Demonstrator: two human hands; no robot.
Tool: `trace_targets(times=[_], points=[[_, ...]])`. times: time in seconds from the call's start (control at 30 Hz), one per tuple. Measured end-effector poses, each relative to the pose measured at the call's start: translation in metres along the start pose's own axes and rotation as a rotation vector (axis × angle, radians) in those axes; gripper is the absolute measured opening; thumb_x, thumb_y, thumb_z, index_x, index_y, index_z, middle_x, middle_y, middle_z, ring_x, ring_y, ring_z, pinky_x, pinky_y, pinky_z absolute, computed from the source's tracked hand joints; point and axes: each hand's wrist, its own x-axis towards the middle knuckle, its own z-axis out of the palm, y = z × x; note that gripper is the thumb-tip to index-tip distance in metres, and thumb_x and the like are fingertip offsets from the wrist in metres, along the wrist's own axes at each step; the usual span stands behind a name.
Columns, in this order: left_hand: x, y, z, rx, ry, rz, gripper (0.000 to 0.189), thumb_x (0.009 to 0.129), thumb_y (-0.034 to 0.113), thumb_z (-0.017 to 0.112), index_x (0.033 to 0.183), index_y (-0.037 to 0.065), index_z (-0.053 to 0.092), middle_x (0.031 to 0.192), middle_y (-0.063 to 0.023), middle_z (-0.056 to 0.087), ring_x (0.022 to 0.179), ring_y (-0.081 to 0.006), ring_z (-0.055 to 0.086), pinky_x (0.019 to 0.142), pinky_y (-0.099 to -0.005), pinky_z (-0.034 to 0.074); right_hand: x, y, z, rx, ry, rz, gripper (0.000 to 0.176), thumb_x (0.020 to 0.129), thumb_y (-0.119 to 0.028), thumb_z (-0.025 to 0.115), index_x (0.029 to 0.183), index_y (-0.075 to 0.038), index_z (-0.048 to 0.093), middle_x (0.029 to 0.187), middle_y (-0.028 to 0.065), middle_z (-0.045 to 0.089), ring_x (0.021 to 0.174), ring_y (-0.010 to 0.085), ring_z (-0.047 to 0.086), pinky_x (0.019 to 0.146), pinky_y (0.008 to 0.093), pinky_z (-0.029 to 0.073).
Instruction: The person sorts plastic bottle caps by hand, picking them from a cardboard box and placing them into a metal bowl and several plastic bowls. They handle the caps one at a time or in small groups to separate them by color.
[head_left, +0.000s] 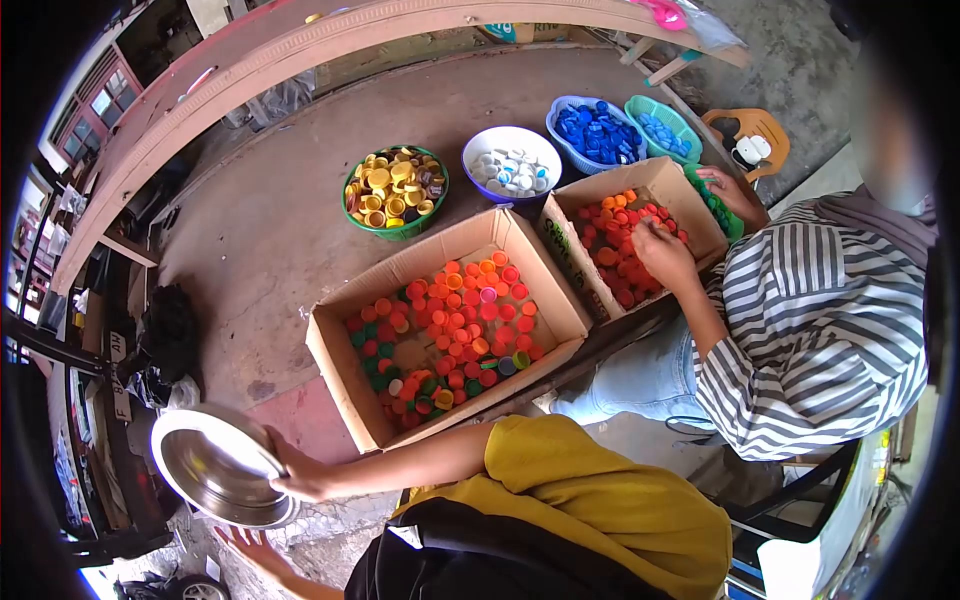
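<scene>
A shiny metal bowl (215, 468) is tilted at the lower left, off the near left edge of the table. My right hand (298, 472) grips its right rim, thumb on the inside. Just below the bowl, my left hand (250, 550) is spread with its fingers apart, holding nothing. To the right of the bowl stands an open cardboard box (350, 385) with red, orange and green bottle caps (455, 325) scattered over its bottom.
Farther back are a green basket (400, 232) of yellow caps, a white bowl (548, 150) and two blue baskets. At right, a co-worker in a striped shirt (820, 320) reaches into a smaller cardboard box (690, 180). A wooden beam (300, 60) spans the far side.
</scene>
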Motion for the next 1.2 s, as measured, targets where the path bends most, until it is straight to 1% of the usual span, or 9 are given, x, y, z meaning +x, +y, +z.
trace_targets(times=[0.1, 0.23, 0.3, 0.4, 0.53, 0.7, 0.8, 0.97, 1.2], points=[[0.026, -0.081, -0.114, 1.315, -0.217, -0.005, 0.08, 0.082, 0.057, 0.042, 0.139, 0.01, 0.011, 0.137, -0.0219, 0.025, 0.126, -0.034, 0.027, 0.104, -0.0447, 0.02, 0.0, -0.019, -0.022, 0.306, 0.032, 0.374, 0.096, 0.068, -0.013, 0.055, 0.136, -0.006, -0.014, 0.126, 0.0243, 0.035, 0.097, 0.0287, 0.051, 0.076, 0.0389, 0.049], [-0.018, -0.041, -0.1, 1.62, 0.017, -0.55, 0.081, 0.083, 0.053, 0.046, 0.138, 0.005, 0.012, 0.137, -0.0221, 0.026, 0.127, -0.0331, 0.027, 0.104, -0.0417, 0.021, 0.006, -0.019, -0.035, 0.552, -0.004, 0.433, 0.092, 0.069, -0.014, 0.055, 0.133, -0.018, -0.011, 0.119, 0.018, 0.037, 0.093, 0.0304, 0.052, 0.077, 0.0516, 0.048], [-0.016, -0.027, -0.077, 1.679, -0.062, -0.364, 0.08, 0.082, 0.054, 0.046, 0.137, 0.005, 0.015, 0.138, -0.0207, 0.025, 0.127, -0.0329, 0.026, 0.103, -0.0425, 0.024, 0.011, -0.023, -0.04, 0.531, 0.027, 0.379, 0.087, 0.07, -0.015, 0.055, 0.132, -0.018, -0.005, 0.114, 0.0179, 0.039, 0.092, 0.0303, 0.052, 0.076, 0.0529, 0.048], [0.019, -0.045, -0.03, 0.885, -0.116, -0.043, 0.079, 0.083, 0.059, 0.039, 0.138, 0.01, 0.014, 0.14, -0.0179, 0.02, 0.127, -0.0334, 0.025, 0.101, -0.0488, 0.026, 0.009, -0.036, -0.056, 0.412, 0.064, 0.241, 0.084, 0.071, -0.016, 0.058, 0.133, -0.013, 0.001, 0.114, 0.0192, 0.04, 0.094, 0.0292, 0.053, 0.078, 0.0446, 0.048], [0.009, 0.023, 0.086, -0.437, -0.299, -0.354, 0.085, 0.079, 0.07, 0.028, 0.138, 0.01, 0.011, 0.143, -0.0124, 0.014, 0.129, -0.0311, 0.018, 0.103, -0.0515, 0.017, 0.012, -0.017, -0.085, 0.222, 0.121, -0.012, 0.079, 0.075, -0.017, 0.06, 0.135, -0.008, 0.01, 0.11, 0.0173, 0.049, 0.099, 0.0245, 0.051, 0.087, 0.0331, 0.042], [0.008, 0.032, 0.15, -0.389, -0.318, -0.474, 0.035, 0.078, 0.018, 0.057, 0.107, -0.002, 0.051, 0.098, -0.008, 0.057, 0.087, -0.0176, 0.057, 0.077, -0.0301, 0.046, 0.006, -0.047, -0.128, 0.293, 0.032, -0.12, 0.084, 0.078, -0.025, 0.062, 0.137, -0.004, 0.006, 0.117, 0.0193, 0.048, 0.104, 0.0232, 0.05, 0.083, 0.0327, 0.046], [0.015, 0.024, 0.173, -0.498, -0.295, -0.499, 0.033, 0.075, 0.017, 0.055, 0.102, -0.001, 0.05, 0.092, -0.0079, 0.058, 0.084, -0.019, 0.058, 0.073, -0.0301, 0.048, -0.008, -0.07, -0.152, 0.129, 0.043, 0.049, 0.099, 0.078, -0.048, 0.058, 0.137, -0.005, -0.008, 0.119, 0.0238, 0.046, 0.098, 0.0247, 0.055, 0.062, 0.0354, 0.053], [0.071, -0.008, 0.211, -0.47, -0.384, -0.449, 0.042, 0.075, 0.018, 0.051, 0.113, 0.002, 0.043, 0.107, -0.0113, 0.053, 0.096, -0.0247, 0.055, 0.079, -0.0447, 0.049, -0.056, -0.042, -0.199, -0.385, 0.247, -0.12, 0.037, 0.088, -0.026, 0.051, 0.115, -0.001, 0.045, 0.086, 0.0119, 0.06, 0.076, 0.0179, 0.06, 0.063, 0.0281, 0.048], [0.153, -0.029, 0.287, -0.306, -0.458, -0.426, 0.022, 0.077, 0.018, 0.047, 0.094, 0.003, 0.044, 0.096, -0.0089, 0.052, 0.09, -0.0282, 0.057, 0.078, -0.0469, 0.051, -0.13, -0.005, -0.196, -0.54, 0.262, 0.103, 0.023, 0.084, -0.016, 0.055, 0.1, 0.0, 0.052, 0.075, 0.0068, 0.057, 0.069, 0.012, 0.055, 0.062, 0.0265, 0.044]])
